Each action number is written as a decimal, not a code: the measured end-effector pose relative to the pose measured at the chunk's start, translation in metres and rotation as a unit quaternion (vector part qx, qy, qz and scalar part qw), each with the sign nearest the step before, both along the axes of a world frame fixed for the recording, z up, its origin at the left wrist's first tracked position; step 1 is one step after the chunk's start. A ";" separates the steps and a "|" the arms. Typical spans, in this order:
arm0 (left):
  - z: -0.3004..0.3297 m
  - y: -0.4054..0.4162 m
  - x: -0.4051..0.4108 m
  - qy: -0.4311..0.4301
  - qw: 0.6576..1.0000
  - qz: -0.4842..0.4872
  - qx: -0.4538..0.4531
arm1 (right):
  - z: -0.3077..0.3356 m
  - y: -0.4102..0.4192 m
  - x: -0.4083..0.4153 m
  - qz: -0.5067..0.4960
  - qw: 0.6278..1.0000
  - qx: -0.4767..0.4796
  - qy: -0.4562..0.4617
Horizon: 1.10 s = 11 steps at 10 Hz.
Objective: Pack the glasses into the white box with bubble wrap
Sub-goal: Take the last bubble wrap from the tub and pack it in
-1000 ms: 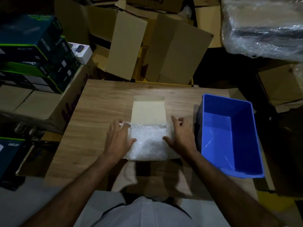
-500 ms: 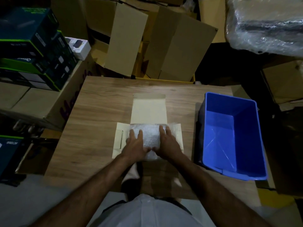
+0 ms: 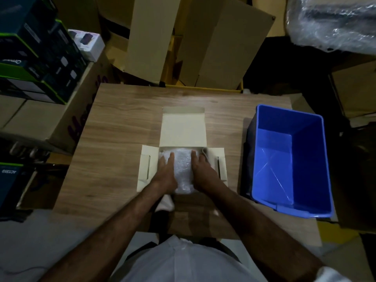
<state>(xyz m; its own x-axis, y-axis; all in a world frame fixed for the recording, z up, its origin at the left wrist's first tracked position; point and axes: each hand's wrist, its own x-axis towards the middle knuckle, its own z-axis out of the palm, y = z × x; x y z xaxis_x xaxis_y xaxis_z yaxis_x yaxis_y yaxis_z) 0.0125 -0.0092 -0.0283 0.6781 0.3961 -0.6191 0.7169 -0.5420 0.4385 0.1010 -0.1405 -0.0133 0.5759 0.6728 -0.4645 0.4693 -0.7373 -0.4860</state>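
The white box lies open on the wooden table, lid flap folded away from me and side flaps spread left and right. A wad of bubble wrap fills its middle. My left hand presses flat on the wrap's left side, fingers straight. My right hand presses on its right side, also with straight fingers. The glasses are hidden; none show through the wrap.
An empty blue plastic bin stands on the table to the right of the box. Stacked cartons crowd the left edge, flattened cardboard leans behind the table, and a plastic-wrapped bundle sits at the far right.
A second ago my hands held the wrap at its outer edges. They moved inward onto the wrap and pressed it down, exposing the side flaps; since half a second ago they barely moved.
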 end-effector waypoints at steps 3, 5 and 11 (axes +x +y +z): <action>0.003 -0.006 -0.002 -0.021 0.999 -0.020 0.026 | -0.008 0.009 0.008 0.079 0.996 -0.046 -0.001; 0.036 0.027 -0.018 -0.085 0.977 -0.134 0.139 | 0.010 -0.018 0.018 0.096 0.983 -0.017 -0.154; 0.009 0.030 0.012 0.102 0.977 -0.190 -0.005 | -0.004 0.000 0.018 0.159 0.983 -0.091 -0.024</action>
<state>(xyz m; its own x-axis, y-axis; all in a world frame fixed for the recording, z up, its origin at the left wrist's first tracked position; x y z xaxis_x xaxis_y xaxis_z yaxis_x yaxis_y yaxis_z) 0.0250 0.0207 -0.0190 0.6375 0.1339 -0.7587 0.5380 -0.7823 0.3140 0.1188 -0.1405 -0.0170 0.3740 0.7309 -0.5709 0.7096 -0.6219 -0.3313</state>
